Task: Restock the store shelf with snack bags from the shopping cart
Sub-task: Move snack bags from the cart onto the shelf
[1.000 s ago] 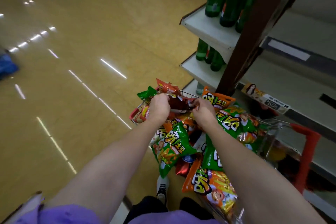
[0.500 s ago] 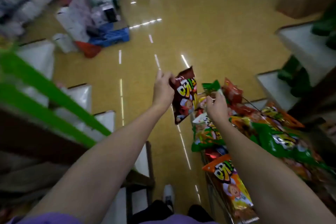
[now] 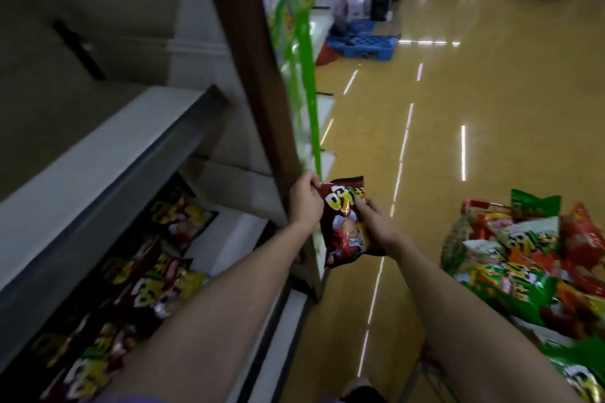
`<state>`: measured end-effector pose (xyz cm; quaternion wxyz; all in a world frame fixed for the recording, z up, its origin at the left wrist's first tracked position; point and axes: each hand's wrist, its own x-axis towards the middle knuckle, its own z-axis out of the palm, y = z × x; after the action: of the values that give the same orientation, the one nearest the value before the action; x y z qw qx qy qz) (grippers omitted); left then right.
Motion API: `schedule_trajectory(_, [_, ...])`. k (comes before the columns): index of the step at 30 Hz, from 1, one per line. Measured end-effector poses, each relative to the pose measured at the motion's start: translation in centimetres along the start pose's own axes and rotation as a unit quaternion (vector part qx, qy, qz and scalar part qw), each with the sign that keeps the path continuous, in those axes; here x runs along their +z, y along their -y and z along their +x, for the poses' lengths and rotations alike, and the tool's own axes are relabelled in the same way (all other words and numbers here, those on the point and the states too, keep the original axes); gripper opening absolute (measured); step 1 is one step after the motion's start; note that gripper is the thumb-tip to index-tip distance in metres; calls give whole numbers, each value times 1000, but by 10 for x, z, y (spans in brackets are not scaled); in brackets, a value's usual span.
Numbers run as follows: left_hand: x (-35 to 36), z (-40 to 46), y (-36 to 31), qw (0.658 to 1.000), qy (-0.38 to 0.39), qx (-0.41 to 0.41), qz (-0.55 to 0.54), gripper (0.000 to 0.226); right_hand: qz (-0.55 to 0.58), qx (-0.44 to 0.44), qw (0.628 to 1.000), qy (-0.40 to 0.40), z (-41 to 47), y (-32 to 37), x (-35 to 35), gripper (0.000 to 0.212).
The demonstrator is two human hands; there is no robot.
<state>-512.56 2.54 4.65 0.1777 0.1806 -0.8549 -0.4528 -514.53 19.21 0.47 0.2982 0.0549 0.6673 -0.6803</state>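
Observation:
A dark red snack bag [image 3: 347,229] with yellow lettering hangs upright between both hands, in front of the shelf's brown post. My left hand [image 3: 304,203] pinches its top left corner. My right hand [image 3: 375,222] grips its right side, thumb across the front. On the right the shopping cart holds a heap of green, orange and red snack bags [image 3: 523,258]. On the lower left, a store shelf [image 3: 226,239] carries a row of dark red and yellow bags [image 3: 157,271] under a grey shelf board.
A brown upright post [image 3: 252,82] with a green strip [image 3: 304,75] stands just behind my left hand. Grey upper shelf boards [image 3: 98,154] overhang the stocked row. Yellow floor [image 3: 458,141] runs ahead; blue crates [image 3: 363,42] and boxed goods sit far down the aisle.
My view has swung left from the cart toward the shelf. The dark red bag moved left with my left hand, and my right hand has come off the cart and taken hold of it.

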Motion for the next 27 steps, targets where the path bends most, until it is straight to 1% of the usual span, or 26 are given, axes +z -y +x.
schedule_trajectory(2, [-19,-18,15,999,34,27,15,32,26,10,1000,-2,-16,-7,26,49])
schedule_trajectory(4, [-38,-43,23,998,60,26,23,27,64,14,998,25,-34,-19,46,31])
schedule_trajectory(5, [-47,-55,29,998,62,20,23,24,70,18,996,44,-42,-26,55,25])
schedule_trajectory(8, [-78,-90,59,999,34,-27,30,13,36,39,997,55,-62,-49,80,24])
schedule_trajectory(10, [-98,-106,81,996,15,-86,10,10,-11,38,998,46,-64,-61,93,32])
schedule_trajectory(13, [-127,-117,109,986,12,-162,-42,29,-81,19,994,71,-63,-68,117,35])
schedule_trajectory(15, [-149,-120,118,966,18,-223,-127,42,-112,-2,989,95,-67,-60,138,39])
schedule_trajectory(17, [-170,-120,124,940,17,-264,-216,47,-146,-17,982,121,-71,-47,157,43])
schedule_trajectory(18, [-181,-120,125,934,10,-269,-233,48,-157,-19,978,137,-70,-42,166,45])
schedule_trajectory(20, [-199,-115,134,932,-17,-274,-235,53,-172,-6,971,166,-68,-32,183,47])
schedule_trajectory(21, [-206,-112,140,930,-31,-285,-229,62,-184,1,967,179,-65,-27,192,49])
schedule_trajectory(23, [-217,-106,148,927,-63,-307,-207,99,-216,3,956,199,-56,-18,208,52])
schedule_trajectory(24, [-222,-104,150,923,-76,-311,-213,107,-239,0,948,209,-49,-14,215,54])
schedule_trajectory(25, [-227,-102,149,920,-99,-311,-217,108,-263,-4,940,219,-41,-11,221,57])
schedule_trajectory(27, [-232,-97,147,917,-131,-302,-225,100,-303,-11,920,246,-25,0,231,66])
